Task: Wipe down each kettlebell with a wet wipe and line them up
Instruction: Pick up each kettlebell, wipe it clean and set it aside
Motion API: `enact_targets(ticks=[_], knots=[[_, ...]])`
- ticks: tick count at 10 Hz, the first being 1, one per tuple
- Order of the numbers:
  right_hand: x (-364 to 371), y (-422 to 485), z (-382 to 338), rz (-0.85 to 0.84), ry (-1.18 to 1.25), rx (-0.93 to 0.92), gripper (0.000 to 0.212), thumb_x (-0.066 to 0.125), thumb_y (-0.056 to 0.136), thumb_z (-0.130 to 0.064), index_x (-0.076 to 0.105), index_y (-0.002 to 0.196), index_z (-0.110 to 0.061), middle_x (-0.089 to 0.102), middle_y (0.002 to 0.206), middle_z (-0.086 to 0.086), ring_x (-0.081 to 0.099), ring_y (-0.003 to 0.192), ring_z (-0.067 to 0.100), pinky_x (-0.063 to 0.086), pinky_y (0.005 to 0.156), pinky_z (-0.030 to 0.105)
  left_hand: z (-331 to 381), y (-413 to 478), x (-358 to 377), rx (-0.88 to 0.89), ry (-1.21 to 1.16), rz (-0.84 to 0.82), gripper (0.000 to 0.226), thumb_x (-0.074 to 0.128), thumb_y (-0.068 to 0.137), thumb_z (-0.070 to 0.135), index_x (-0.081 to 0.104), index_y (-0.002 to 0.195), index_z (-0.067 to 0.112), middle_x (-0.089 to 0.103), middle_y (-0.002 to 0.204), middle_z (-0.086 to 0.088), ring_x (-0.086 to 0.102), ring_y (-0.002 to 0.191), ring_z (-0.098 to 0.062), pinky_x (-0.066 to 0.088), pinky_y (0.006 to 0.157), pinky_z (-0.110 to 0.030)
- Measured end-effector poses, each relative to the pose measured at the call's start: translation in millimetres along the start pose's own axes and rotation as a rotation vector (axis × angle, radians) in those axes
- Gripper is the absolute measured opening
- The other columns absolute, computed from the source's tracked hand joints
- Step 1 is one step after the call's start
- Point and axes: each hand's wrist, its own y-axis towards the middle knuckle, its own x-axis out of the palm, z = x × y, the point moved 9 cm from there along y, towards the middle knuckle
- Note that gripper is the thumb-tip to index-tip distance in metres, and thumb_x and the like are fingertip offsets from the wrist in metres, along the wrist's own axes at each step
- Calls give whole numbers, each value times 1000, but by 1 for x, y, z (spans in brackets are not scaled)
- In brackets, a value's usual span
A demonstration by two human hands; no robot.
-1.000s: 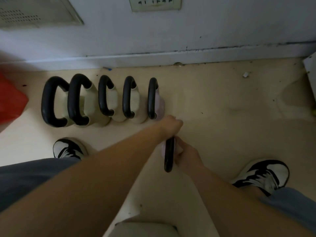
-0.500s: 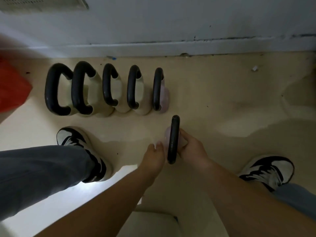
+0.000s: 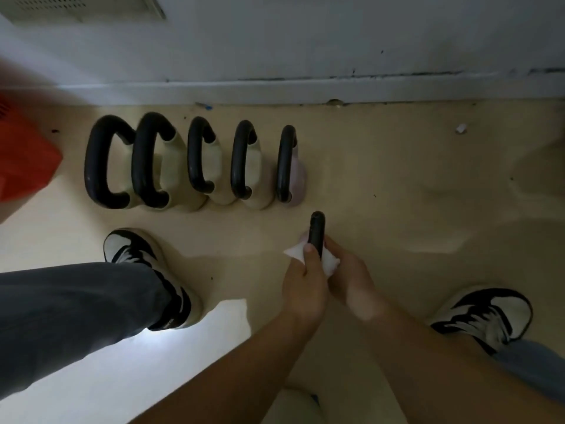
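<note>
black handle of the kettlebell (image 3: 317, 231) sticks up edge-on over the near floor (image 3: 397, 185), just short of the right end of the row (image 3: 192, 160). its body is mostly hidden under the hands. left hand (image 3: 302, 286) pinches the white wipe (image 3: 293, 251) against the handle, thumb on top. right hand (image 3: 348, 276) is curled round the other side, holding the bell, and the wipe pokes out there too. step looks like wiping the handle of the sixth one. five already stand lined up by the wall (image 3: 305, 91), pink bell (image 3: 298, 175) last on the right. next move probably: finish handle and body, then set it farther off, just right of the pink bell, handle turned the same way. only the pink bell is close enough to bump. left shoe (image 3: 131, 249) near the row, right shoe (image 3: 489, 313) well apart. orange thing (image 3: 24, 166) far left, blurred. small scrap (image 3: 460, 128) far right, out of the path.
</note>
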Motion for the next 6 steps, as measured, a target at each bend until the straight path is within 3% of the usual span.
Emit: enact_targets(ticks=[1, 2, 3, 4, 5, 6], knots=[[17, 19, 5, -191, -104, 102, 31, 49, 106, -30, 63, 128, -12, 67, 112, 6, 60, 105, 25, 49, 87, 26, 11, 18, 4, -126, -72, -94, 49, 31, 107, 44, 64, 115, 9, 71, 91, -8, 68, 85, -21, 55, 78, -28], [16, 20, 26, -199, -232, 255, 23, 47, 103, -26, 62, 111, -11, 63, 122, 9, 57, 100, 26, 47, 85, 32, 26, 49, 15, -488, -218, -197, 58, 31, 106, 34, 65, 82, -6, 67, 63, -15, 63, 63, -28, 54, 65, -31], [14, 19, 22, -138, -310, 187, 27, 46, 101, -27, 62, 119, -16, 67, 114, 9, 53, 85, 21, 40, 75, 28, 36, 61, 33, -441, -163, -268, 58, 30, 103, 24, 67, 78, -13, 69, 73, -24, 62, 72, -33, 52, 73, -38], [19, 20, 9, -182, -162, 110, 30, 49, 100, -39, 59, 126, -26, 65, 113, -2, 58, 88, 21, 49, 81, 30, 23, 48, 4, -67, 178, -26, 57, 27, 103, 48, 63, 120, 8, 69, 114, -15, 66, 101, -31, 54, 93, -45], [4, 14, 14, -24, -63, 40, 41, 66, 92, -28, 53, 126, -49, 68, 115, -15, 66, 98, 4, 56, 87, 23, 3, -7, -23, 192, 252, -62, 51, 24, 103, 52, 62, 121, 22, 71, 100, 1, 67, 90, -10, 55, 79, -27], [-3, -3, 8, -43, 61, 69, 58, 58, 95, -3, 45, 130, -47, 58, 110, -26, 57, 90, -21, 47, 79, 2, 16, -7, -46, 198, 268, -53, 43, 32, 103, 50, 65, 101, 22, 69, 87, 3, 66, 81, -11, 53, 70, -26]])
